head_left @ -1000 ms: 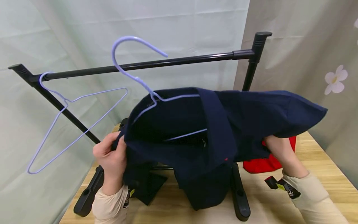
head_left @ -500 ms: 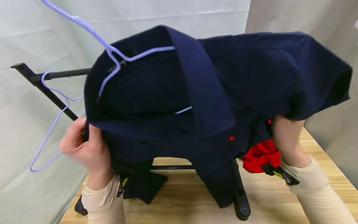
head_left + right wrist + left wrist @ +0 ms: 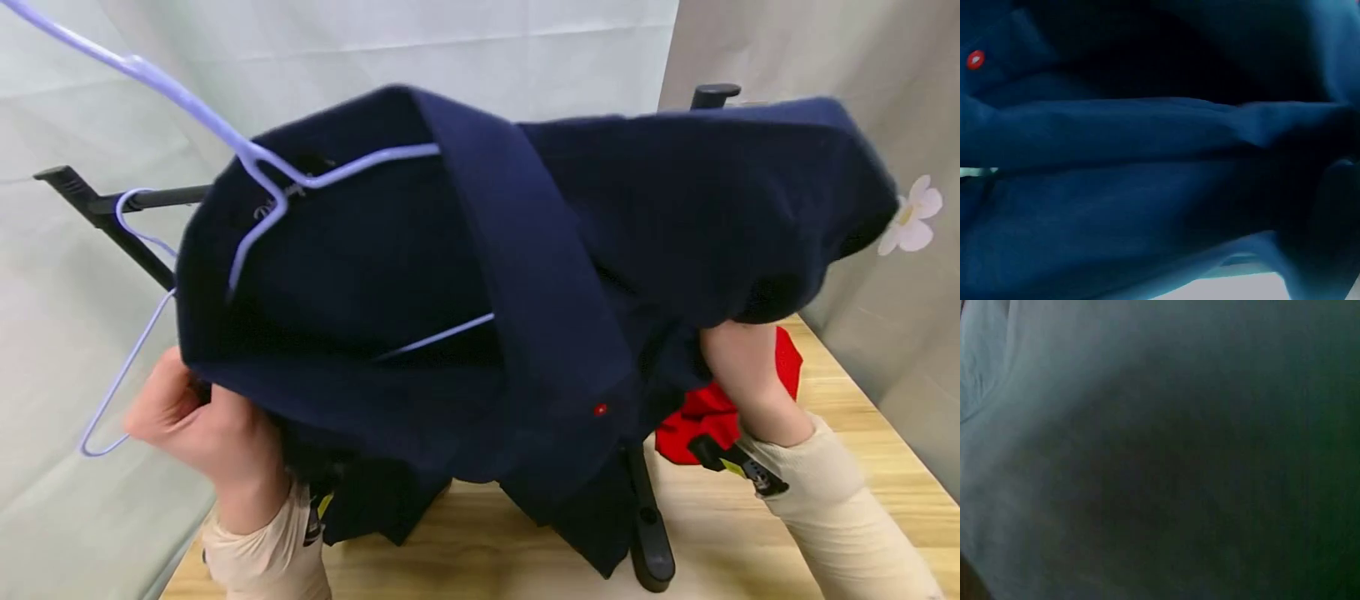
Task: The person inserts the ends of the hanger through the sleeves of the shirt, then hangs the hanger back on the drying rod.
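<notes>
A navy shirt (image 3: 555,333) with a collar and a small red button hangs on a lavender hanger (image 3: 202,125). The hanger's neck rises out of the collar, and its hook runs past the upper left edge of the head view. At the left, my left hand (image 3: 217,433) grips the shirt beside the collar opening. My right hand (image 3: 742,367) reaches up under the shirt's right shoulder, with its fingers hidden in the cloth. Blurred dark cloth (image 3: 1166,456) fills the left wrist view. Navy folds (image 3: 1116,206) and the red button (image 3: 975,59) show in the right wrist view.
Behind the shirt stands a black clothes rack (image 3: 135,242), largely covered by it. Another lavender hanger (image 3: 127,375) hangs at its left end. Red cloth (image 3: 697,425) lies on the wooden table (image 3: 847,433) at the right. White curtains (image 3: 585,50) surround the table.
The shirt and hanger have come closer and left, so the hook has left the view and the shirt covers most of the rack bar. In the last half second both hands shifted slightly left.
</notes>
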A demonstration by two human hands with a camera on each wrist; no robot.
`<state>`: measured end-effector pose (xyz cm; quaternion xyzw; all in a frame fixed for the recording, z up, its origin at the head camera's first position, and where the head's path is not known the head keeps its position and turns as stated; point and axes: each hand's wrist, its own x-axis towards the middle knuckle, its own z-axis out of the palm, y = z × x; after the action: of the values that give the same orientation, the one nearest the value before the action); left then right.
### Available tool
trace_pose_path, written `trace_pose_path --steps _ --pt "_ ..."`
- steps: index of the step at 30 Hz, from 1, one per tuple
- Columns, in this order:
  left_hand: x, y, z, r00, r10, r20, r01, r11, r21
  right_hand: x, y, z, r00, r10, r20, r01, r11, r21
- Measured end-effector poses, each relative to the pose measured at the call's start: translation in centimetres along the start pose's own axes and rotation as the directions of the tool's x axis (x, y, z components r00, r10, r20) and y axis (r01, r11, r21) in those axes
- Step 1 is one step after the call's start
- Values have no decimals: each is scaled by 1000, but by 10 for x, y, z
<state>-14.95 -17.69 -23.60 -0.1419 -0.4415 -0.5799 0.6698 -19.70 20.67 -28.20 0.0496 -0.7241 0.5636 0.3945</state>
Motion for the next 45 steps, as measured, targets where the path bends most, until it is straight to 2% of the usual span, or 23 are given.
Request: trace_pose_path --steps 2,3,6,9,13,16,18,21,24,30,35,39,45 --pt "0 -5 -6 998 -43 42 43 999 -6 -2 7 2 992 21 122 -17 999 -38" --pt "0 -8 -9 996 -65 65 66 998 -17 -2 11 4 981 36 190 -27 998 -54" --pt "0 -18 -20 985 -117 130 115 993 20 -6 27 10 928 81 364 -40 992 -120" --pt "-1 -30 -34 971 -134 198 119 989 86 -9 46 18 878 84 471 -31 992 -119" --pt "-3 -50 -56 955 -128 267 92 985 144 -14 65 27 830 94 549 -38 993 -112" --pt "-4 -57 -67 941 -137 309 82 980 183 -17 73 30 803 125 583 -46 988 -149" --pt "-6 -56 -67 933 -144 329 79 976 205 -18 76 32 787 142 600 -43 983 -177" --pt "-7 -56 -67 930 -148 337 74 972 224 -18 79 33 769 148 622 -41 982 -183" --pt "-8 -59 -68 937 -137 321 63 971 230 -18 79 34 761 132 635 -35 986 -163" --pt "-6 -66 -70 951 -148 271 59 949 309 -16 74 37 784 84 615 -23 994 -107" --pt "-2 -66 -68 961 -157 229 73 939 336 -14 68 40 787 103 609 -84 995 -60" --pt "0 -62 -65 961 -165 220 74 927 369 -12 65 42 778 123 616 -120 992 -46" --pt "1 -57 -58 952 -186 244 62 895 442 -11 65 43 783 137 607 -118 990 -70"
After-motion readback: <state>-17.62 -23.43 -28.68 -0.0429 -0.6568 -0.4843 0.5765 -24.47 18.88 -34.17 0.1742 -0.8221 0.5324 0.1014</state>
